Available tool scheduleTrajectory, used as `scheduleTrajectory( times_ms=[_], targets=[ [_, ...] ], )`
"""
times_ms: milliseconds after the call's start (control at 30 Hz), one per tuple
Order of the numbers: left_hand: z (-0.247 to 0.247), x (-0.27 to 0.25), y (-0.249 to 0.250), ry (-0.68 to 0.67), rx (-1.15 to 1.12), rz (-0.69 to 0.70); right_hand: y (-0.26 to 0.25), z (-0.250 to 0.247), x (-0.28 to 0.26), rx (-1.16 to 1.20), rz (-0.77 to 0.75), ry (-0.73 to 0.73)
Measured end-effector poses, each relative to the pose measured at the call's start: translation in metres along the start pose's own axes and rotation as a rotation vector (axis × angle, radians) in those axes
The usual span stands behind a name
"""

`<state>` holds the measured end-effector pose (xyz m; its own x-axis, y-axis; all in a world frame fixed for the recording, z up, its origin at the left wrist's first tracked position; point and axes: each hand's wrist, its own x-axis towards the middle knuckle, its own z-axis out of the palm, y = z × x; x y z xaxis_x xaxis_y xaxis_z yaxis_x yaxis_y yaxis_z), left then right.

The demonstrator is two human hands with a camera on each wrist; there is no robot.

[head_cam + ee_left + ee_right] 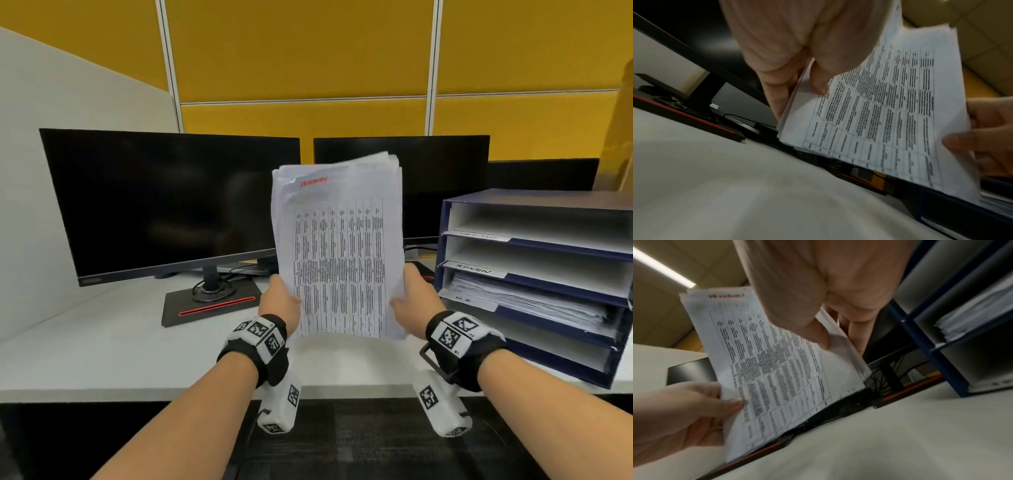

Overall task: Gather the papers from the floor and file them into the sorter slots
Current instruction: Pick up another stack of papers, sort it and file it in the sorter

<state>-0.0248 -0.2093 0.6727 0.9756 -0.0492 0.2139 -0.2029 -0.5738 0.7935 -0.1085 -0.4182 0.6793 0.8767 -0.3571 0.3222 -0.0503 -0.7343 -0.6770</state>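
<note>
Above the white desk (102,339), left to right: monitor (171,202), dark, on a stand with a red stripe. Left hand (282,301), thumb in front and fingers behind, pinching the lower left edge of the papers (337,250). Papers: one stack, upright, clear of the desk, printed table facing the person, red heading on top. Right hand (412,299), pinching the lower right edge likewise. Sorter (534,284), blue, just right; one slot already holds sheets.
</note>
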Motion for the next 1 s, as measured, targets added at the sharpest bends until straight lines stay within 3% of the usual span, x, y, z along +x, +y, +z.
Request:
scheduleTrajectory(
  times_ms=[133, 233, 400, 700, 833, 1000],
  targets=[
    [0.007, -0.008, -0.001, 0.020, -0.049, -0.017, -0.012, 0.011, -0.006, -0.108, -0.046, 0.002],
    [0.018, -0.014, -0.010, -0.080, 0.032, -0.052, -0.006, 0.032, -0.013, -0.191, 0.023, -0.104],
    [0.024, -0.014, -0.007, -0.174, 0.044, -0.077, 0.008, 0.036, -0.012, -0.175, 0.126, -0.102],
    [0.006, -0.013, -0.010, -0.169, 0.112, -0.019, 0.033, -0.003, -0.014, -0.110, 0.176, -0.116],
    [-0.001, -0.021, 0.010, -0.171, 0.120, 0.088, 0.023, -0.033, -0.023, -0.090, 0.187, -0.159],
    [-0.011, -0.044, 0.033, -0.223, 0.081, 0.126, 0.026, -0.075, -0.042, -0.055, 0.244, -0.223]
  ],
)
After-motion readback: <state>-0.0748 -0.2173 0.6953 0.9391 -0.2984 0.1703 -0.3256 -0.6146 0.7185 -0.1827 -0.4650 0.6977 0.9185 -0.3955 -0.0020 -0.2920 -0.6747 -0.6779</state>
